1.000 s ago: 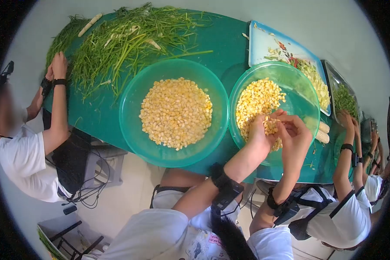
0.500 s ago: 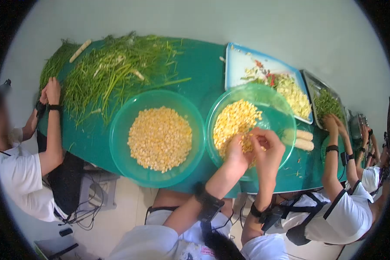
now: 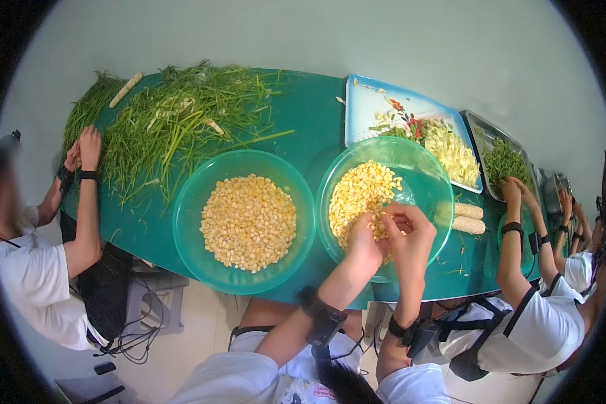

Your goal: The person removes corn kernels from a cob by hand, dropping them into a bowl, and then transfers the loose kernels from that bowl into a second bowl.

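Observation:
Both my hands are together over the near side of the right green bowl [image 3: 424, 178], which holds loose yellow corn kernels [image 3: 357, 192]. My left hand [image 3: 365, 244] is cupped, with kernels showing in its curled fingers. The bent fingers of my right hand [image 3: 411, 232] pinch at those kernels from the other side; exactly what sits between the fingertips is partly hidden. Left of it, nearly touching, stands another green bowl [image 3: 187, 232] with a broad heap of paler kernels [image 3: 249, 222]. Two bare corn cobs [image 3: 468, 219] lie just right of the right bowl.
Long green stalks [image 3: 182, 128] cover the table's left part, with a cob [image 3: 126, 90] among them. Behind the right bowl, a white-blue tray [image 3: 363, 101] holds chopped vegetables. A metal tray [image 3: 475, 124] of greens lies farther right. Co-workers' hands [image 3: 87, 149] work at both sides.
The view has shifted slightly, so the table contents sit a little lower. My right fingers have moved slightly against the kernels in my left hand. Both hands stay over the right bowl.

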### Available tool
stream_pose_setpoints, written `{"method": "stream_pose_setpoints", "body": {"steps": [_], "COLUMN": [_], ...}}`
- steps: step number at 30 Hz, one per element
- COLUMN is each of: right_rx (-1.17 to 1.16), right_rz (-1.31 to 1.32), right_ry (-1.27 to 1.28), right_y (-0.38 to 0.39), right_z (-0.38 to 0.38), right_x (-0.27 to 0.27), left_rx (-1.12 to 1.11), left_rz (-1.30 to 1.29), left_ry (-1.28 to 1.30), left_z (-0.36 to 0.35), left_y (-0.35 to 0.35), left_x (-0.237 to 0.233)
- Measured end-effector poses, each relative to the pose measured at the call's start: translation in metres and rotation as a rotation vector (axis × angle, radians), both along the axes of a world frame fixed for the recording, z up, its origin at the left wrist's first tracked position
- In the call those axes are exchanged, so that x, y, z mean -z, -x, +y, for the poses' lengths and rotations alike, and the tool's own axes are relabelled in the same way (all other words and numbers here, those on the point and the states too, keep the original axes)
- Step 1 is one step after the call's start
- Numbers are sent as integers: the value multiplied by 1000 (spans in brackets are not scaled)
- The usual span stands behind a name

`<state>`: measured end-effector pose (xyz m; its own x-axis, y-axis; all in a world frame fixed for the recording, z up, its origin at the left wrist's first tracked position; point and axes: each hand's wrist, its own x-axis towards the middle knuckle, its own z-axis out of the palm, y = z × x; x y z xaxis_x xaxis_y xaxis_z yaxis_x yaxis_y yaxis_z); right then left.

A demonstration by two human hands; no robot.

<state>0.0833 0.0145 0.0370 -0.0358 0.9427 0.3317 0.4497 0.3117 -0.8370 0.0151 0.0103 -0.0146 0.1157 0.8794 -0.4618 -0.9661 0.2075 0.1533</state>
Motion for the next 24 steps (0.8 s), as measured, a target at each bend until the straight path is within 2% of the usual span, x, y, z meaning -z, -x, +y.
{"method": "stream_pose_setpoints", "body": {"steps": [24], "right_rx": [16], "right_rz": [1], "right_ry": [0], "right_y": [0], "right_z": [0], "right_x": [-1], "left_rx": [13], "left_rz": [-15], "left_ry": [19], "left_z": [2], "left_y": [1], "left_x": [2]}}
